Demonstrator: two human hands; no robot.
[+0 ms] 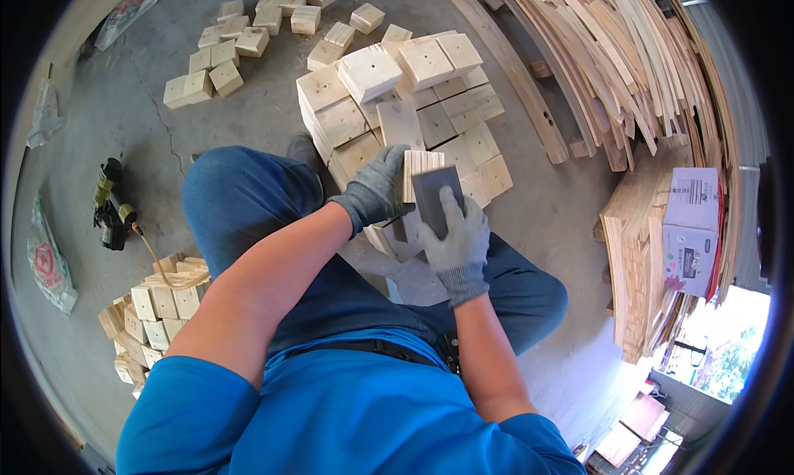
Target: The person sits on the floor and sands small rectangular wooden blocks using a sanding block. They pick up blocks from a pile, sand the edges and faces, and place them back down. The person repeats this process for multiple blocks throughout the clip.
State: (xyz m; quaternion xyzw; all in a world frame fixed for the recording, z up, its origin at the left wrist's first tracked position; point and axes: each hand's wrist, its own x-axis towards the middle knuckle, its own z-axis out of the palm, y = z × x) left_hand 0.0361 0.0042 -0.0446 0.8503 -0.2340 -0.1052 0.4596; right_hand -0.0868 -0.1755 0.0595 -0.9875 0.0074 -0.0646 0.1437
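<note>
In my gloved left hand (376, 185) is a small wooden block (421, 162), its ridged, layered side turned upward. My right hand (457, 243), also in a grey glove, grips a dark grey sanding block (437, 195) from above. That sanding block lies against the right side of the wooden block, partly covering it. Both hands are between my knees, just in front of a stack of square wooden blocks (356, 148), several of which have a small dark hole. Part of the left fingers is hidden behind the wooden block.
Loose wooden blocks (223, 53) lie on the concrete floor at the far left. A nail gun (110, 206) with a hose rests at left, near another block pile (157, 318). Long planks (612, 53) and a cardboard box (691, 227) on stacked timber (633, 251) line the right.
</note>
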